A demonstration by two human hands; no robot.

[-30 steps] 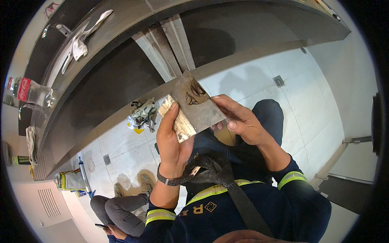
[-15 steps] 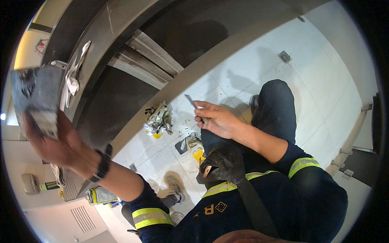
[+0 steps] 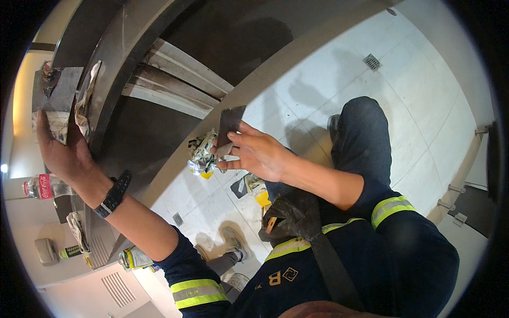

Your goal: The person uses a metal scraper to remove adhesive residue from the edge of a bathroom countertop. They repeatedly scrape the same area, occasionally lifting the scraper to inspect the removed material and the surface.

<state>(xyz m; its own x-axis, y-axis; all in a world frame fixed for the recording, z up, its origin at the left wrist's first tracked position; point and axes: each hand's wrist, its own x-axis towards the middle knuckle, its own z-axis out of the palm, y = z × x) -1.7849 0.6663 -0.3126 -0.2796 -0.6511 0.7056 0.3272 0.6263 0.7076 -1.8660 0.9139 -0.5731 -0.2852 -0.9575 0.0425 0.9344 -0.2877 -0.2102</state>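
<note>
Since the frame one second earlier, the left hand (image 3: 66, 153) has carried the gray plate (image 3: 66, 87) from in front of the torso to the far left, and the right hand (image 3: 254, 153) has come away with the dark plate (image 3: 229, 123). The gray plate is flat and four-sided, with one dark, glossy patch near its upper corner and one pale, stained strip (image 3: 57, 127) along its lower edge. The left hand is closed on this strip. The dark plate, one piece, is smooth, thin and rectangular; the right hand grips it between thumb and fingers, above the floor (image 3: 413, 111). One white cloth (image 3: 81, 112) lies on the counter (image 3: 132, 42), near the left hand. One clear bottle (image 3: 47, 186) with a red label appears below that hand. Two crumpled heaps (image 3: 201, 153), each with a yellow part, lie on the floor. Two floor drains (image 3: 372, 62) are visible: one upper right, one lower left.
</note>
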